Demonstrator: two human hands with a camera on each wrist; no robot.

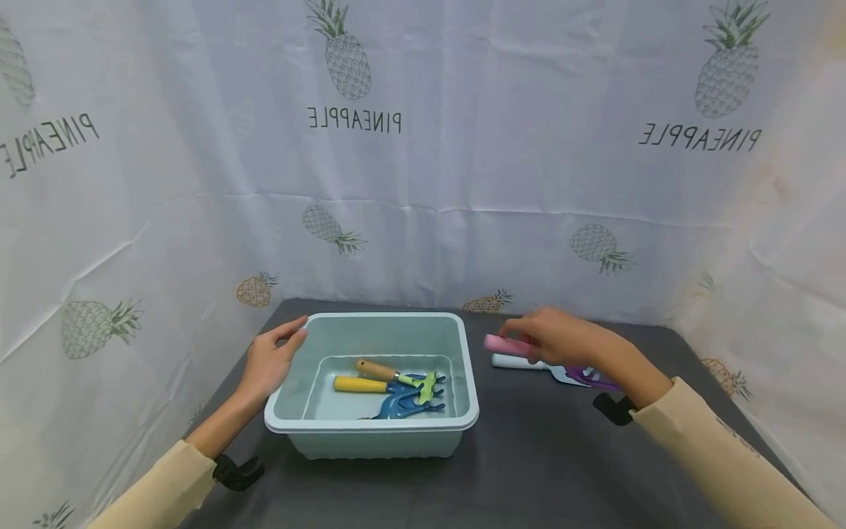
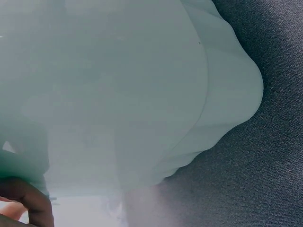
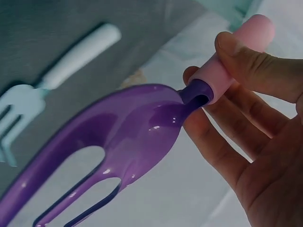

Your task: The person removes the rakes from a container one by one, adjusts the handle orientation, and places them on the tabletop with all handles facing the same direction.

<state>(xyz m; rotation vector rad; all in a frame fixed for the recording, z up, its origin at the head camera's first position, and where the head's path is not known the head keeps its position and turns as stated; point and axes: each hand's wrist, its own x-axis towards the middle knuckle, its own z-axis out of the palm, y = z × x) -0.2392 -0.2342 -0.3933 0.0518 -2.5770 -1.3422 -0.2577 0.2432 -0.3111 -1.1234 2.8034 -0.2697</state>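
My right hand (image 1: 558, 334) pinches the pink handle (image 3: 253, 35) of a purple garden hand fork (image 3: 142, 118) between thumb and fingers. The fork is raised over the right side of the table, its slotted purple head pointing away from the palm. Below it lies a pale blue hand fork (image 3: 23, 101) with a white handle. My left hand (image 1: 267, 364) grips the rim of a pale green plastic bin (image 1: 370, 441) at its far left corner. Inside the bin lie a blue hand fork (image 1: 396, 404), a yellow handle (image 1: 360, 384) and a green hand rake (image 1: 428, 386) with a wooden handle.
The bin stands on a dark grey table (image 1: 529, 455), left of the pale blue fork. White curtains (image 1: 429, 162) printed with pineapples enclose the table at the back and on both sides. Black wrist straps (image 1: 238, 474) are on both arms.
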